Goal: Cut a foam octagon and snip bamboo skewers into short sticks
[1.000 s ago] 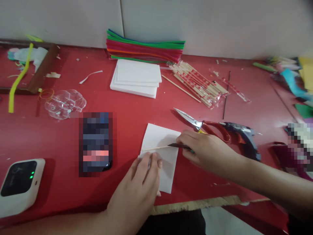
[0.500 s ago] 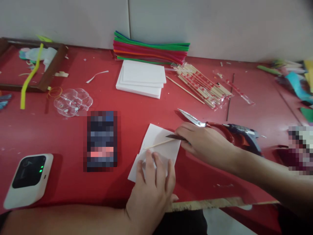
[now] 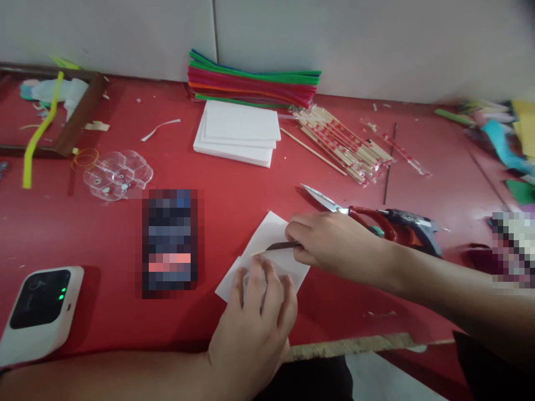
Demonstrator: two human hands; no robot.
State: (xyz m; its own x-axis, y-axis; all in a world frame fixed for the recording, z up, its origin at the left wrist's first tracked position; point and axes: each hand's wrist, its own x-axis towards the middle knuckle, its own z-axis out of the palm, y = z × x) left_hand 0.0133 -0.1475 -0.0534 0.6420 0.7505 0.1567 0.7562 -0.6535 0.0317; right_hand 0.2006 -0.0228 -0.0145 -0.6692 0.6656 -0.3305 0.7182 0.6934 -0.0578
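A white sheet (image 3: pixel 270 225) lies at an angle on the red table near its front edge. Spread over the sheet's lower half, my left hand (image 3: pixel 254 312) presses it down with parted fingers, the index fingertip beside a thin wooden stick (image 3: pixel 256 254). Most of the stick is hidden under the blade and hand. Closed around a dark-bladed craft knife (image 3: pixel 282 245), my right hand (image 3: pixel 320 236) rests over the sheet's right side. The blade points left, along the stick, its tip close to my left fingers. The knife's handle is hidden inside my grip.
Scissors (image 3: pixel 326 199) and a glue gun (image 3: pixel 412 225) lie behind my right forearm. Further back are stacked white sheets (image 3: pixel 240 122), pipe cleaners (image 3: pixel 254 81) and wrapped chopsticks (image 3: pixel 340 142). A phone (image 3: pixel 169 239) and a white device (image 3: pixel 44 309) sit to the left.
My right hand has moved left with the knife, bringing the blade along the stick toward my left fingers. The sheet has turned slightly clockwise. My left hand keeps pressing it.
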